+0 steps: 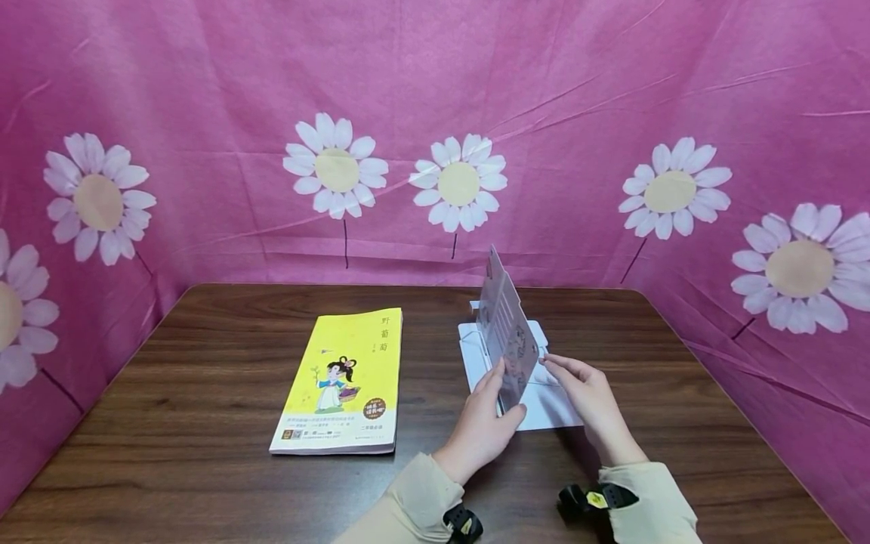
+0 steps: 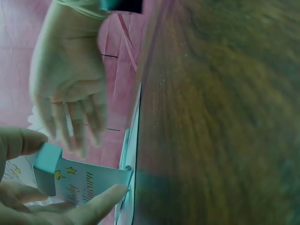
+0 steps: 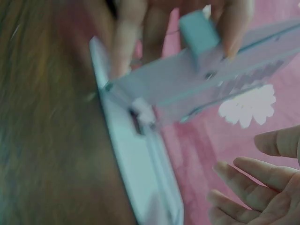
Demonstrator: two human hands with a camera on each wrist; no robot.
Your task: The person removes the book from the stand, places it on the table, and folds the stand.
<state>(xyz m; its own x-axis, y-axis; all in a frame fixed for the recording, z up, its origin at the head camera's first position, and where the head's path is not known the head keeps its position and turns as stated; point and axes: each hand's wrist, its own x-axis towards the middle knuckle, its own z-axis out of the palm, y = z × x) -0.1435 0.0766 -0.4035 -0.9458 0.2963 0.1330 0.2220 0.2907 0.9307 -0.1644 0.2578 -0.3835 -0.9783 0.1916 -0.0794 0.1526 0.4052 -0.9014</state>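
Note:
A pale folding book stand point(image 1: 506, 332) is on the table, its printed panel raised steeply over a flat white base point(image 1: 553, 412). My left hand point(image 1: 479, 431) grips the panel near its lower end, thumb on one side and fingers on the other. Around a blocky lip point(image 2: 48, 166) on the panel, the left fingers show in the left wrist view, beside the printed word "Unicorn". My right hand point(image 1: 594, 397) is at the panel's right side with fingers extended. A gap between those right fingers point(image 3: 248, 185) and the panel shows in the right wrist view.
A yellow book point(image 1: 333, 385) with a cartoon figure lies to the left of the stand on the brown wooden table point(image 1: 204, 378). Behind the table hangs a pink cloth point(image 1: 224, 91) with white daisies. Both wrists carry black straps below pale sleeves point(image 1: 649, 502).

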